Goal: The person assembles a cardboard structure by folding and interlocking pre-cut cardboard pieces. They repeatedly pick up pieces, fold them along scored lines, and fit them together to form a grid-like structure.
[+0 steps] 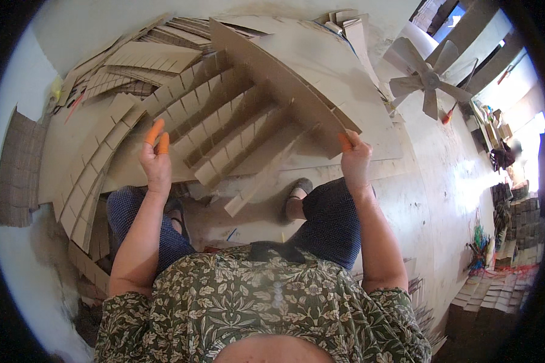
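Cardboard pile [154, 55] beyond left grip [156, 162] (can't tell if it's closed), fan [430, 80] past right grip [356, 158], which pinches a long strip [278, 78] slanting away leftward.

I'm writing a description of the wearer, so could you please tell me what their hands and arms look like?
The left hand and right hand wear orange finger covers on some digits. Both forearms are bare below short, dark green sleeves with a pale leaf print.
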Demonstrator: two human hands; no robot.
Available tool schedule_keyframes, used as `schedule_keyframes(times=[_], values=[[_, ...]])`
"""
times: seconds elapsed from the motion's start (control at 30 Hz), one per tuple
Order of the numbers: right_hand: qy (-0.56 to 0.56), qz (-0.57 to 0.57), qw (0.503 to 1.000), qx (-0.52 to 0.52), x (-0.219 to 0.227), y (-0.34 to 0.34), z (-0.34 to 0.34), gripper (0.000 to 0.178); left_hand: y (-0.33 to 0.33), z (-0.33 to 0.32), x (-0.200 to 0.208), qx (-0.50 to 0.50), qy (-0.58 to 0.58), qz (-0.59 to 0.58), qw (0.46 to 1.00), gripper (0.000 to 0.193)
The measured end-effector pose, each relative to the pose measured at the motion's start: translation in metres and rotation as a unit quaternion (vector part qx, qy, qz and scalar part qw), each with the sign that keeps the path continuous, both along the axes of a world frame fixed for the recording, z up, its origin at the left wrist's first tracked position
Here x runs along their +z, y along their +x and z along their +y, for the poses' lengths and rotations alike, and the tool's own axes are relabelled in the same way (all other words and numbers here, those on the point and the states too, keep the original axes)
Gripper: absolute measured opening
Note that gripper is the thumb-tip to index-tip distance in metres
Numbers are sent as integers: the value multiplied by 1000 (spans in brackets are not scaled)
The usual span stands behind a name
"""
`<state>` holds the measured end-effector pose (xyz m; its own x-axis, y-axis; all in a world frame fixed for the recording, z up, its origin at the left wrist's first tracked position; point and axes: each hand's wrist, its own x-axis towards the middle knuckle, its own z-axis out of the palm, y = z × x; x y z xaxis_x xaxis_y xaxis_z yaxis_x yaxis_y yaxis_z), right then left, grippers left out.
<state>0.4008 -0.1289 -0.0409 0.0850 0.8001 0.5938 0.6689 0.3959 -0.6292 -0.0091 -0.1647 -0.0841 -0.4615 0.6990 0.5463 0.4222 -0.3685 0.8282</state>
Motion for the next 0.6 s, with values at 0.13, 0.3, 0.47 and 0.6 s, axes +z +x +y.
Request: schedule_keyframes(times=[0.13, 0.3, 0.47, 0.6], values=[[-18, -43, 999, 9, -22, 15, 4, 16, 2, 1, -1, -4, -4, -5, 1000, 29], [-12, -19, 1000, 21, 0, 23, -7, 38, 5, -3, 4, -14, -15, 2, 1000, 30], [-90, -186, 978, 28, 21, 15, -11, 53, 7, -5, 7, 6, -2, -5, 1000, 31], [-1, -210, 974, 90, 21, 30, -4, 54, -2, 1, 11, 75, 35, 18, 996, 35]])
